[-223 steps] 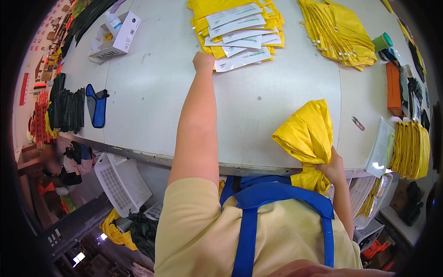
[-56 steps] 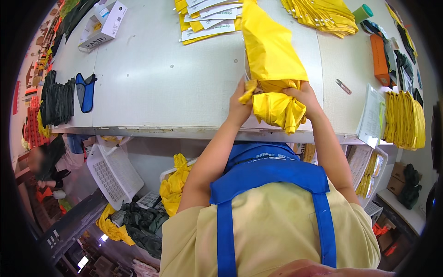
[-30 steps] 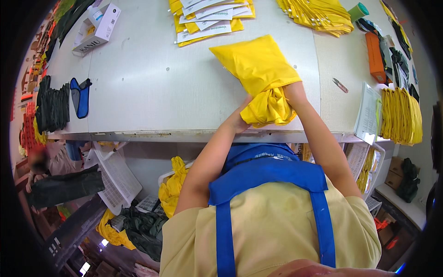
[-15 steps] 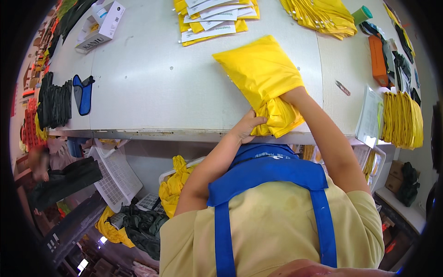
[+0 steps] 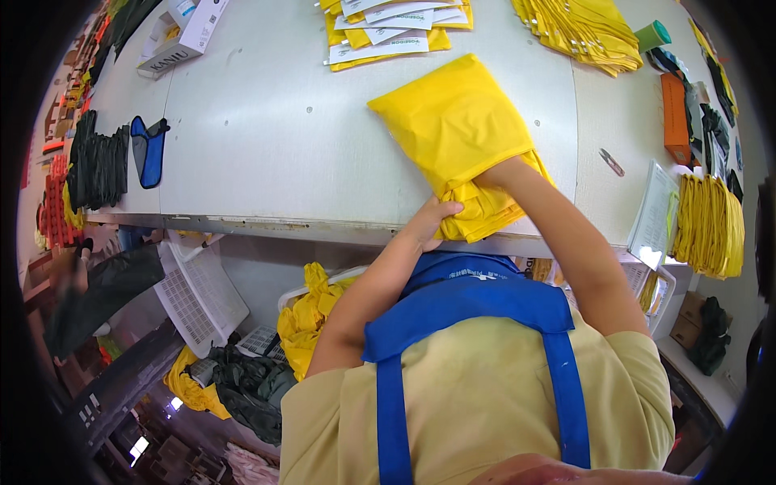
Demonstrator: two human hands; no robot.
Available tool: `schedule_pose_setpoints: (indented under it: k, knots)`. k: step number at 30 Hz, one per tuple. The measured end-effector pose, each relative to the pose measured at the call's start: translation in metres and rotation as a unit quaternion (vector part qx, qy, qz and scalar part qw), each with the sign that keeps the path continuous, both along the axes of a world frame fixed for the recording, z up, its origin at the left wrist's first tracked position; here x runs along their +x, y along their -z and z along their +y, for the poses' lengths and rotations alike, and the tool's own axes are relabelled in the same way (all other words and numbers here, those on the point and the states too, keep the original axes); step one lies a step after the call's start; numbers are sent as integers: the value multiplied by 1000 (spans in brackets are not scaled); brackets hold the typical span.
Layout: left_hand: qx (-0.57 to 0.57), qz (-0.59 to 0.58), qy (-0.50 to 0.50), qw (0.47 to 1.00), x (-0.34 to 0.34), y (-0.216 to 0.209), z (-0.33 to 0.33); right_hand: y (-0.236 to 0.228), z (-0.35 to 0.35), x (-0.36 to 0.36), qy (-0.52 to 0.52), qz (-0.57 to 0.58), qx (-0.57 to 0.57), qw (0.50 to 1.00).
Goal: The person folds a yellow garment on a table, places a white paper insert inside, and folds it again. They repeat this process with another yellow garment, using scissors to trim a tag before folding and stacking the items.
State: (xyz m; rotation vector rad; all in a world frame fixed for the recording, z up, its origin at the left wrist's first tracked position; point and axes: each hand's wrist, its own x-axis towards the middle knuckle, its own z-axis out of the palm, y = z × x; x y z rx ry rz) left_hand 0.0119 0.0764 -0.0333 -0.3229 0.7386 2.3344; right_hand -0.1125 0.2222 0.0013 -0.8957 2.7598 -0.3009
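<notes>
A yellow fabric pouch (image 5: 457,113) lies at the table's front edge, its closed corner pointing away and left. My right hand (image 5: 499,173) is inside its opening up to about the wrist, so the fingers are hidden. Bunched yellow cloth (image 5: 482,212) hangs from the mouth of the pouch toward me. My left hand (image 5: 435,220) grips the lower left of this bunch, thumb on top and the other fingers mostly out of sight beneath.
Yellow packets with white labels (image 5: 384,40) and a fanned yellow stack (image 5: 582,32) lie at the back. Small snips (image 5: 612,162), an orange box (image 5: 675,117) and a folded yellow pile (image 5: 711,226) are right. A blue-edged piece (image 5: 148,153) and dark bundles (image 5: 101,170) lie left.
The pouch has flattened and widened around my right hand, and its opening edge now drapes lower over the bunched cloth. My left hand keeps its hold. The view has shifted slightly.
</notes>
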Motion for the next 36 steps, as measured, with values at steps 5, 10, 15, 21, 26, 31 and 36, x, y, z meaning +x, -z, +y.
schedule_pose_setpoints:
  k: [5,10,15,21,26,31,36]
  knots:
    - [-81,-3,-60,995,17,16,7,26,56,-1,66,-114,-164,978]
    - [-23,0,-18,1000,-6,3,-10,27,22,19,57,-19,-123,991]
    - [-99,-43,-2,994,1,-4,-9,38,-5,18,45,-43,-78,995]
    - [-254,-1,-18,967,6,7,5,31,-20,-15,14,-47,-89,995]
    - [-290,-26,-68,954,-3,-7,19,6,-36,-31,-30,-70,-12,997]
    - [-217,-34,-144,965,10,17,8,-35,17,3,-160,-144,48,975]
    - [-290,-36,-89,952,8,16,7,10,64,7,-167,-130,13,977]
